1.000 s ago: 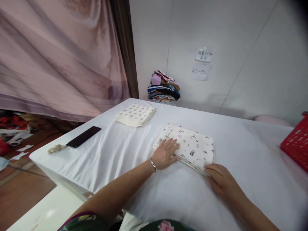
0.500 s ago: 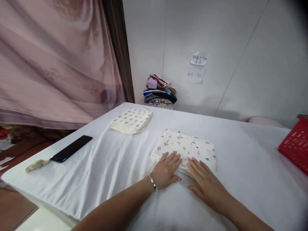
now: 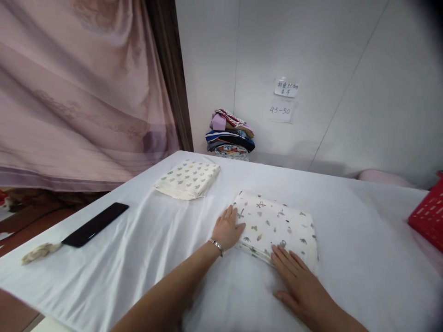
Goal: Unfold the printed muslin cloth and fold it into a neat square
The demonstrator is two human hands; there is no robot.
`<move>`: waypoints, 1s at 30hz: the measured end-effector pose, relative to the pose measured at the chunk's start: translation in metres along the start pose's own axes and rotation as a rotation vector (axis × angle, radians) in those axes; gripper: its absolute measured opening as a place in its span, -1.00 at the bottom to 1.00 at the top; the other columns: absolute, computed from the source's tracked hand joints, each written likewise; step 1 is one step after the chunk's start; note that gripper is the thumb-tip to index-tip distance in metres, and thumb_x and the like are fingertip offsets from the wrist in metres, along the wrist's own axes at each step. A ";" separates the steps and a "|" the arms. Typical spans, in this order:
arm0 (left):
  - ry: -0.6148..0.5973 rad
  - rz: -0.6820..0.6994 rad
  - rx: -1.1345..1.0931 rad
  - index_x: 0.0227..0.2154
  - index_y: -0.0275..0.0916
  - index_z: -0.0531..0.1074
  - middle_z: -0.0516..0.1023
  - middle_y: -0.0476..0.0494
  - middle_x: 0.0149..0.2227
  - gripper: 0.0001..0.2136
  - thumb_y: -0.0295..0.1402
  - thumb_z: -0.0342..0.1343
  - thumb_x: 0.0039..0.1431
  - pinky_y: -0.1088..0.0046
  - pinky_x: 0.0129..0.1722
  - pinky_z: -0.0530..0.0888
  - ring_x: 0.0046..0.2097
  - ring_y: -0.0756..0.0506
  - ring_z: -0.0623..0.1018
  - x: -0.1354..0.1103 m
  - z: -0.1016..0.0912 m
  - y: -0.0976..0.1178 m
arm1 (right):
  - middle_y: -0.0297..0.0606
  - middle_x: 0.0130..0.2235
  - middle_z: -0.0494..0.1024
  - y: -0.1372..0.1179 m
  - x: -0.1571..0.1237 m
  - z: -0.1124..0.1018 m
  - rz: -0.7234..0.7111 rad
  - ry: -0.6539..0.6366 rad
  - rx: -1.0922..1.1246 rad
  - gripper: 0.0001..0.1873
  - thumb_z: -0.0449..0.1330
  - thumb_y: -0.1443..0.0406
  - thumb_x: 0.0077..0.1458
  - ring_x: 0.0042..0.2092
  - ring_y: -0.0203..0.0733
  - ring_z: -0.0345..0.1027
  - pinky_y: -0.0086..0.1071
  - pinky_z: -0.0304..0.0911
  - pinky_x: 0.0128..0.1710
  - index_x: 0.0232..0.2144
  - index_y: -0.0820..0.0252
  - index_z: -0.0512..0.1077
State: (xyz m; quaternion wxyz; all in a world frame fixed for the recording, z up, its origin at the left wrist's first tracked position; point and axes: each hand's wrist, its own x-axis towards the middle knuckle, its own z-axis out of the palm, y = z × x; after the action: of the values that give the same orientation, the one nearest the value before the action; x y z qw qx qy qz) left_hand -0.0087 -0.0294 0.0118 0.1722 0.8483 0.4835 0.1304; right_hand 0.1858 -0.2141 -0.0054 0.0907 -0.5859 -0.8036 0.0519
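A folded cream cloth with small printed figures lies on the white-covered table. My left hand, with a bracelet at the wrist, rests flat and open against the cloth's left edge. My right hand lies flat with fingers spread on the table, its fingertips on the cloth's near edge. Neither hand holds anything.
A second folded patterned cloth lies further back on the left. A black phone with a tassel sits near the left edge. A red basket stands at the right. A stack of clothes sits by the wall beside a pink curtain.
My left hand slid from the cloth's top to its left edge. My right hand went from the near right corner onto the cloth, then back to its near edge. The view shifted slightly.
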 end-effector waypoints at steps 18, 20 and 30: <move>-0.201 -0.339 -0.254 0.13 -0.26 0.11 0.40 -0.31 0.02 -0.37 -0.05 0.02 0.03 0.32 -0.07 0.33 0.03 -0.25 0.40 0.030 -0.015 -0.022 | -0.08 0.19 0.19 0.076 0.010 -0.005 0.839 0.362 0.483 -0.18 0.09 0.01 0.01 0.12 0.15 0.17 -0.01 0.23 -0.02 0.25 0.12 -0.05; -0.181 -0.321 -0.267 0.15 -0.24 0.08 0.41 -0.30 0.00 -0.37 -0.07 0.02 0.04 0.33 -0.08 0.34 0.01 -0.23 0.42 0.030 -0.015 -0.021 | -0.09 0.17 0.23 0.075 0.007 0.001 0.828 0.413 0.525 -0.21 0.10 0.01 0.00 0.10 0.11 0.21 -0.04 0.27 -0.04 0.23 0.09 -0.01; -0.213 -0.299 -0.169 0.13 -0.24 0.14 0.42 -0.29 0.00 -0.37 -0.09 0.07 0.00 0.35 -0.08 0.34 -0.01 -0.22 0.44 0.046 -0.030 -0.032 | -0.05 0.24 0.06 0.089 0.012 -0.012 0.658 0.292 0.139 -0.29 -0.04 -0.01 0.09 0.22 0.10 -0.04 -0.06 0.11 0.09 0.18 0.26 0.09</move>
State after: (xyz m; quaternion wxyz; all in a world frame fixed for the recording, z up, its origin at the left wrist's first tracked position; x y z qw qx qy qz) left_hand -0.0219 0.0308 0.0278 0.3104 0.7586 0.5704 0.0528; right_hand 0.2680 -0.1758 -0.0094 0.2224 -0.8068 -0.5451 0.0488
